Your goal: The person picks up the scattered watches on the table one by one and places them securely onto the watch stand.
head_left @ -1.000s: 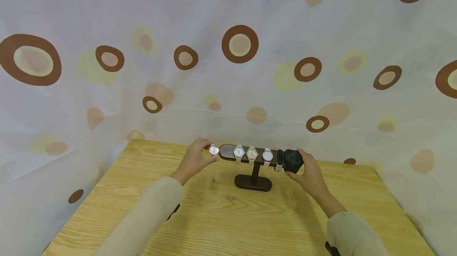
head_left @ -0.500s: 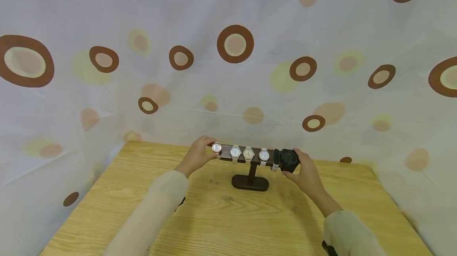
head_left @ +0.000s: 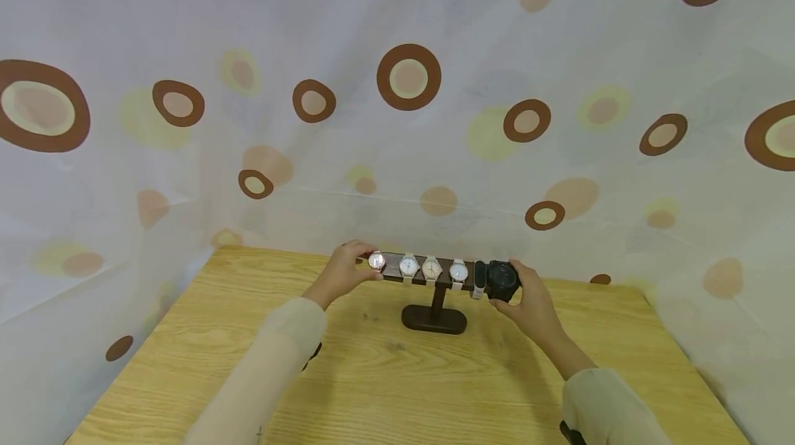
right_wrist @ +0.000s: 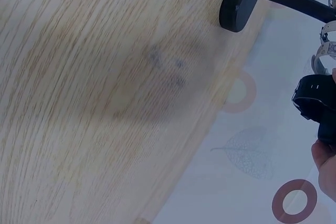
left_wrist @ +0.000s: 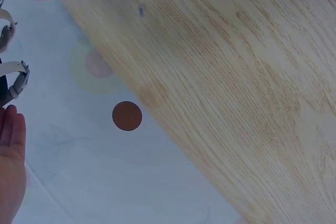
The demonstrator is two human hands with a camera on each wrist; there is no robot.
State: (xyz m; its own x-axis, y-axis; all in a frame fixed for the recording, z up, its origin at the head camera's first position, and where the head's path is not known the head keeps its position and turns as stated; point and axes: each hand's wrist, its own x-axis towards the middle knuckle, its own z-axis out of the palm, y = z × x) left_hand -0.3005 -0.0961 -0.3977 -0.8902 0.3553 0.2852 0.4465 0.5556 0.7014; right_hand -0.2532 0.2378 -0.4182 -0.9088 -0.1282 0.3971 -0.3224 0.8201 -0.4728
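Note:
A dark watch stand (head_left: pixel 433 319) with a crossbar bears a row of watches. At its left end my left hand (head_left: pixel 340 274) pinches a small light-strapped watch (head_left: pixel 376 261) between thumb and fingers, with the watch around or against the bar tip. My right hand (head_left: pixel 533 300) holds a bulky black watch (head_left: pixel 502 281) at the right end; its closed black strap (right_wrist: pixel 314 92) shows in the right wrist view. Between them sit a white-dial watch (head_left: pixel 408 266), a cream-dial watch (head_left: pixel 431 268), another white watch (head_left: pixel 458 271) and a narrow dark-faced one (head_left: pixel 479 275).
Beneath is a light wooden table (head_left: pixel 397 383). A pale curtain (head_left: pixel 348 31) with brown and yellow circles hangs right behind it and along both sides. The stand's foot rests near the table's back edge.
My left hand has brought its watch rightwards, from just off the bar's left end onto that end. The right hand stays at the black watch. The head view has shifted slightly.

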